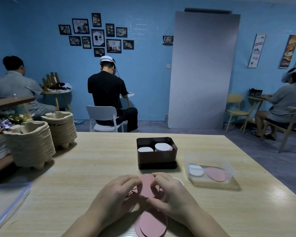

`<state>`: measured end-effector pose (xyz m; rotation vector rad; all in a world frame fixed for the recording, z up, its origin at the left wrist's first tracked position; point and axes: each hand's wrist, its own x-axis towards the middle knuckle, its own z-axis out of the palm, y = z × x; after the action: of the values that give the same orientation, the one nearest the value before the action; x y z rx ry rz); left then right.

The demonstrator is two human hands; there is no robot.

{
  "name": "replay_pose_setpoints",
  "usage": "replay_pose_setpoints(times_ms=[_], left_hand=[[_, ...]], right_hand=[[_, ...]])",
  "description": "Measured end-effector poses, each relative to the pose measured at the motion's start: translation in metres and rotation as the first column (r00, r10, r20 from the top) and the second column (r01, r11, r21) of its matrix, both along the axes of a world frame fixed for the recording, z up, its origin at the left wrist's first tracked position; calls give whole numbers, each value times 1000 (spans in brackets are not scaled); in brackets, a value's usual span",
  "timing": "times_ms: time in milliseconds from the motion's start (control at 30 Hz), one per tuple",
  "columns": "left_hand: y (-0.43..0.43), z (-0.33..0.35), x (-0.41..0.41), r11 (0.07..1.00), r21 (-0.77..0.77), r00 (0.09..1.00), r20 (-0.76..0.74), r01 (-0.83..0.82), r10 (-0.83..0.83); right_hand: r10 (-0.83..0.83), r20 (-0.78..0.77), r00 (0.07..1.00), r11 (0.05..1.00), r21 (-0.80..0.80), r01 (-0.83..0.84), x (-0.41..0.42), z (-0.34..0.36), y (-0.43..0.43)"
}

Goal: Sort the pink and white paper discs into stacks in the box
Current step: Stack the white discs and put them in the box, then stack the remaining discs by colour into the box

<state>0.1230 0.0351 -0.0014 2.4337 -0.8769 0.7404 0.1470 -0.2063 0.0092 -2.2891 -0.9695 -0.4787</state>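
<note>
Both of my hands hold a small bunch of pink discs [147, 185] upright above the table, my left hand [115, 194] on its left edge and my right hand [171, 194] on its right. More pink discs [152, 223] lie overlapped on the table just below my hands. A white disc [179, 180] peeks out behind my right hand. The dark box [156, 157] stands beyond, holding two stacks with white discs [162, 146] on top. A clear plastic tray [210, 168] to the right holds a white disc [196, 170] and a pink disc [215, 173].
Two stacks of pulp egg trays [31, 144] stand at the table's left, with flowers [0, 124] behind them. A clear flat sheet or lid [5, 202] lies at the left front edge. Three people sit at small tables across the room.
</note>
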Motion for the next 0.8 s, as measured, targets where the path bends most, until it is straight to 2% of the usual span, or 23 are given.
replay_pose_setpoints(times_ms=[233,333,433,600,800], left_hand=[[-6,26,31,996,-76,999,-13,-44,43],[-2,40,55,990,-102,996,-18,-94,93],[5,41,80,988,-53,989,-31,-145,144],[13,28,101,990,11,988,-69,-141,141],[15,19,105,990,-39,988,-82,-134,131]], right_hand=[[45,72,996,997,65,-50,34,36,-2],[-17,76,997,993,119,8,60,59,-2],[-109,52,993,986,131,101,94,75,-2],[-193,-81,978,981,15,195,138,82,10],[-201,-190,961,978,-99,185,168,69,29]])
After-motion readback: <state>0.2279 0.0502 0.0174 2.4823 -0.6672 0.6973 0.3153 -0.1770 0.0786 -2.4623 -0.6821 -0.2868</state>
